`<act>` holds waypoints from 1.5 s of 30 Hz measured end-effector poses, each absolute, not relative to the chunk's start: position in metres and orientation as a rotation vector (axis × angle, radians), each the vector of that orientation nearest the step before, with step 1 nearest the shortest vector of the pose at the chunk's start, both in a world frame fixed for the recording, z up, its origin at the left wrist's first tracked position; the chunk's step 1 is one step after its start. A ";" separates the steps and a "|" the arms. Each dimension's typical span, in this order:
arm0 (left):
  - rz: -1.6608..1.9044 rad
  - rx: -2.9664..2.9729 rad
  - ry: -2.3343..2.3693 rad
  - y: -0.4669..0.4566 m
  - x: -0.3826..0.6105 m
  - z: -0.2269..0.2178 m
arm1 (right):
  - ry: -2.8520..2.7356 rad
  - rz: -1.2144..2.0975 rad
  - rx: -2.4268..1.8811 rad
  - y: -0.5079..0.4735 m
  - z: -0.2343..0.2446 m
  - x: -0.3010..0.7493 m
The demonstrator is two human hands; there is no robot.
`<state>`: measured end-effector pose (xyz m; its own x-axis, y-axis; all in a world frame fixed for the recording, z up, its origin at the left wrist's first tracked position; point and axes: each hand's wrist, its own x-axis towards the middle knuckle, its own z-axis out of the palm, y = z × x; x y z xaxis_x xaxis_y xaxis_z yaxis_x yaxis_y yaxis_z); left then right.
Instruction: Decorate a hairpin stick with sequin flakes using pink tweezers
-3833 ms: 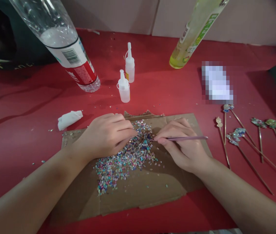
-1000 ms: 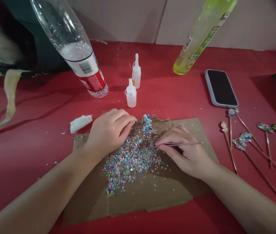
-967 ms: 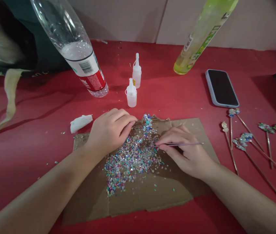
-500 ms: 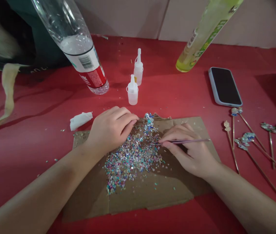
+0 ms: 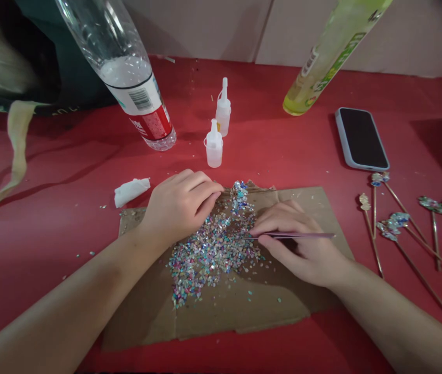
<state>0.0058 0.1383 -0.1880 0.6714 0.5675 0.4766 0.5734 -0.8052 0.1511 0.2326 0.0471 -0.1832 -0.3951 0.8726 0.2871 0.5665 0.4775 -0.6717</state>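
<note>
1. We see the left hand (image 5: 178, 208) over the cardboard sheet (image 5: 244, 311), at its far edge; fingers curled in and pinched narrow on the stem of a small chip-covered ornament (image 5: 238, 191); the contact point itself is partly hidden by the fingers.
2. The ornament sits at the sheet's far edge, at the top of the chip pile (image 5: 213, 254); we cannot tell whether it is raised or touching.
3. The right hand (image 5: 302, 246) rests on the right half of the sheet; thumb and fingers closed around thin tweezers (image 5: 295, 235), held nearly flat, handle pointing right.
4. The tweezer tips are at the right margin of the chip pile; too small for us to tell whether they hold a chip.
5. The chip pile is mixed blue, pink and silver; it covers the middle of the sheet, with strays scattered toward the sheet's near edge.
6. Beyond the sheet's far edge, on the red desk (image 5: 49, 171): two small dropper bottles (image 5: 213, 150), a clear bottle (image 5: 135, 93) far-left and a green bottle (image 5: 322, 62) far-right.
7. Right of the sheet: a row of decorated sticks (image 5: 400, 234); a dark-screened phone (image 5: 361, 137) just beyond them.
8. Off the sheet's far-left corner: a crumpled white tissue (image 5: 131, 191).
</note>
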 end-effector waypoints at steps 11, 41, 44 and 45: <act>-0.765 -2.868 -1.011 0.137 0.007 -0.189 | -2.182 0.605 -1.167 0.043 -0.181 0.225; -0.766 -2.897 -1.030 0.137 0.007 -0.192 | -2.120 0.603 -1.253 0.038 -0.180 0.224; -0.755 -2.903 -1.037 0.137 0.007 -0.192 | -2.143 0.625 -1.209 0.038 -0.181 0.224; -0.755 -2.904 -1.038 0.137 0.007 -0.192 | -2.177 0.652 -1.169 0.038 -0.181 0.224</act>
